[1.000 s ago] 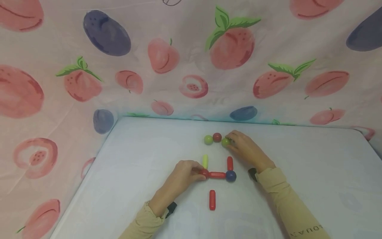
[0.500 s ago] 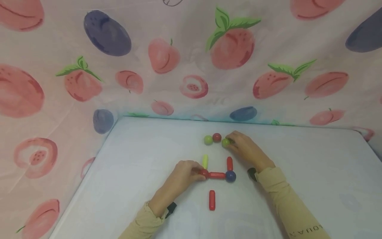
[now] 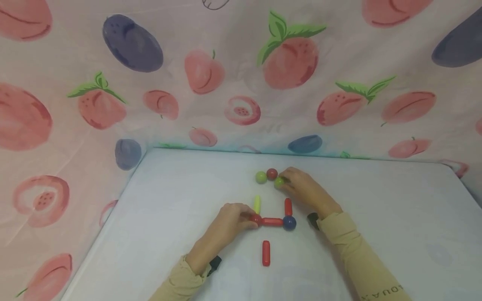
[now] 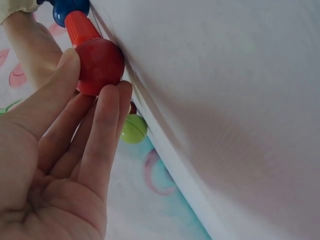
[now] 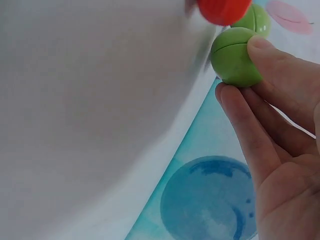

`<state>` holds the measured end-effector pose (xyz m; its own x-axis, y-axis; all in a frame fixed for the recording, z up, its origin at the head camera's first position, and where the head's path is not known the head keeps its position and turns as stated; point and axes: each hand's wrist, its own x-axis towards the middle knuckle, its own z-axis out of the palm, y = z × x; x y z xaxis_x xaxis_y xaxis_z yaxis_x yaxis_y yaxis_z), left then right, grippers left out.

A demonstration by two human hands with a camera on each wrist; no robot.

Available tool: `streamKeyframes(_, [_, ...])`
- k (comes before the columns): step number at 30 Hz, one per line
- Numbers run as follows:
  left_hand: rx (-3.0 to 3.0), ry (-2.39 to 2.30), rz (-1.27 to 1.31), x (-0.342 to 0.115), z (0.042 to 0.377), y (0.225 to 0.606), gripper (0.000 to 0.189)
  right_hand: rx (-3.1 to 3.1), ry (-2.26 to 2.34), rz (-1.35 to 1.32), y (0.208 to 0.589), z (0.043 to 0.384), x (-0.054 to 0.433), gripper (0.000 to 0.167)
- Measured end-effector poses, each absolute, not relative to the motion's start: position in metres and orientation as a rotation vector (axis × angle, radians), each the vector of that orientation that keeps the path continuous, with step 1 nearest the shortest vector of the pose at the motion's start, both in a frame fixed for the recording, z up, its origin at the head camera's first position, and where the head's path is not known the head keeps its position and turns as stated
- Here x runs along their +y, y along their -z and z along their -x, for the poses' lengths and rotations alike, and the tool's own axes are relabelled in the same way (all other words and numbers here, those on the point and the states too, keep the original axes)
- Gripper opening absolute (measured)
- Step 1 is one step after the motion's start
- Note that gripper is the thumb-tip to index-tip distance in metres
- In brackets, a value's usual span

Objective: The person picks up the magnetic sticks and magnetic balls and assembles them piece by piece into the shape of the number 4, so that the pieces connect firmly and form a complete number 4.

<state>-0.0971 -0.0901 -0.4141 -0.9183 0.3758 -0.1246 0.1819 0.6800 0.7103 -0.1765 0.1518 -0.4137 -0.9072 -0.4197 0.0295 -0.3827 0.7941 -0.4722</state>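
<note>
In the head view my left hand (image 3: 231,221) pinches a red ball (image 4: 101,66) between thumb and fingers. That ball joins a red rod (image 3: 272,222), whose other end meets a blue ball (image 3: 289,223). A yellow rod (image 3: 257,205) points away from the red ball, and a second red rod (image 3: 288,207) points away from the blue one. Farther back, my right hand (image 3: 306,188) holds a green ball (image 5: 235,56) between thumb and fingertips. To its left are another red ball (image 3: 272,174) and a lighter green ball (image 3: 261,177), side by side.
One loose red rod (image 3: 266,253) lies nearer the front, apart from the joined pieces. All of it rests on a white table (image 3: 180,188). A fruit-patterned cloth (image 3: 233,75) rises behind the table and along its left side.
My right hand has shifted slightly left and nearer with the green ball, after staying almost still. My left hand keeps its hold on the red ball. The whole head view shifts a little.
</note>
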Motion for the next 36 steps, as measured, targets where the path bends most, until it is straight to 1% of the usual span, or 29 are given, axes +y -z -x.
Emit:
streamKeyframes(7, [2.656, -1.051, -0.471, -0.09, 0.097, 0.414, 0.027, 2.875, 0.728, 0.647, 0.41, 0.176, 0.143, 0.035])
streamKeyframes(21, [2.673, -1.031, -0.482, -0.089, 0.096, 0.415, 0.028, 2.867, 0.629, 0.725, 0.401, 0.175, 0.129, 0.032])
streamKeyframes(29, [2.688, -1.032, -0.502, -0.089, 0.096, 0.415, 0.028, 2.857, 0.612, 0.749, 0.399, 0.172, 0.121, 0.041])
streamKeyframes(36, [2.695, -1.045, -0.52, -0.089, 0.096, 0.413, 0.027, 2.86, 0.643, 0.84, 0.399, 0.172, 0.114, 0.035])
